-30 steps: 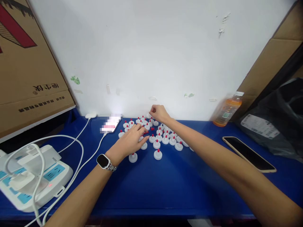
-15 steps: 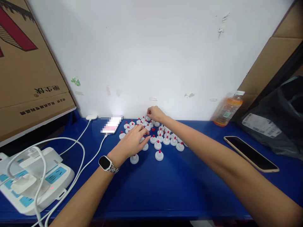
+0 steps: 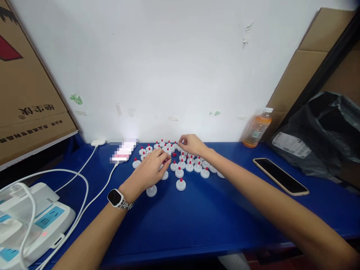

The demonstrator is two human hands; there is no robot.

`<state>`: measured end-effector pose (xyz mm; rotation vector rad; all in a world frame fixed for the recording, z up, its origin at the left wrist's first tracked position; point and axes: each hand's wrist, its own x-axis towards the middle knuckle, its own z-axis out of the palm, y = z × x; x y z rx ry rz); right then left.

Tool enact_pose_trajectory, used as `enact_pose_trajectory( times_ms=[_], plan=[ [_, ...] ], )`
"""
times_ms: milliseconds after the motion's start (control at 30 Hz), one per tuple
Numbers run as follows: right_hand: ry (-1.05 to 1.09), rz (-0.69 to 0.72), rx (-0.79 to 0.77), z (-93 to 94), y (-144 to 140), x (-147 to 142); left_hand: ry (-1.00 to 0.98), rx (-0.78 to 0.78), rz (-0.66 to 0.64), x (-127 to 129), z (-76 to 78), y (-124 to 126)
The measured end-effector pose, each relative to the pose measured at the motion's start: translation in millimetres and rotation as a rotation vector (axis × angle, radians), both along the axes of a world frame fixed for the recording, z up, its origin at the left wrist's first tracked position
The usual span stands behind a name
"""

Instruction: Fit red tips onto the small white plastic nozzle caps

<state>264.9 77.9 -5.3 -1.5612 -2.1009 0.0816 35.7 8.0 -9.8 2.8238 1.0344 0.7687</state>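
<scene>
Part of the cluster of red-tipped white discs [image 3: 180, 185] is covered by the left hand [image 3: 153, 168], and the discs at its right edge are partly cut off from sight by the right forearm. Among them, some small red pieces [image 3: 174, 154] can be seen, but their shape is hard to make out. The screen of the lit phone [image 3: 123, 151] is blurred into blocks, and the power strip [image 3: 53, 225] is cut off by the frame.

With a clock face laid over the blue table [image 3: 197, 221], the discs are spread around twelve, towards the white wall [image 3: 174, 63]. The lit phone is placed at ten, the power strip at nine, the orange drink bottle [image 3: 257, 129] between one and two, a dark phone [image 3: 281, 176] near three. A dark plastic bag [image 3: 317, 131] is seen at two, a printed carton [image 3: 30, 90] at ten.

The left arm, on which a watch [image 3: 115, 197] is worn, is extended from eight o'clock, its fingers curved down over the discs; whether anything is gripped cannot be told. The right arm is stretched from about four, with thumb and forefinger of the right hand [image 3: 191, 144] brought together beside the rearmost discs; what is pinched, if anything, cannot be told.
</scene>
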Motion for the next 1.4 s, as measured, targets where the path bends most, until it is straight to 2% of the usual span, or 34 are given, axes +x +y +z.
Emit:
enact_pose_trajectory(
  times_ms=[133, 400, 500, 600, 700, 800, 833, 900, 1000, 1100, 1267, 1400],
  plan=[
    [0.007, 0.036, -0.110, -5.5, -18, 15, -0.018, 0.014, 0.007, 7, -1.5, -2],
    [0.107, 0.066, -0.127, -13.7, -13, 16, -0.055, -0.009, 0.033, 9, -4.4, 0],
    [0.163, 0.055, -0.128, -9.6, -17, 14, -0.064, -0.017, 0.040, 9, -4.3, 0],
    [0.336, 0.058, -0.052, 3.1, -29, 2, -0.134, 0.015, 0.065, 10, -3.1, -2],
    [0.577, 0.218, -0.107, 16.7, -45, -15, -0.205, 0.026, 0.095, 10, -3.2, -3],
    [0.655, 0.394, -0.189, 22.3, -54, -24, -0.201, -0.034, 0.104, 9, -6.1, -1],
    [0.630, 0.386, -0.191, 22.1, -54, -23, -0.190, -0.058, 0.097, 8, -7.4, -1],
    [0.480, 0.263, -0.167, 19.6, -52, -14, -0.160, -0.076, 0.073, 7, -9.5, 0],
    [0.044, 0.019, -0.136, 13.6, -46, 4, -0.108, -0.054, 0.025, 9, -11.3, -1],
    [-0.286, -0.080, -0.136, 8.0, -44, 11, -0.081, -0.023, -0.012, 15, -11.4, -4],
    [-0.376, -0.164, -0.164, 1.5, -42, 2, -0.036, -0.010, -0.025, 22, -11.9, -5],
    [-0.273, -0.197, -0.143, -1.3, -41, 2, -0.013, 0.002, -0.024, 24, -13.8, -4]
  ],
)
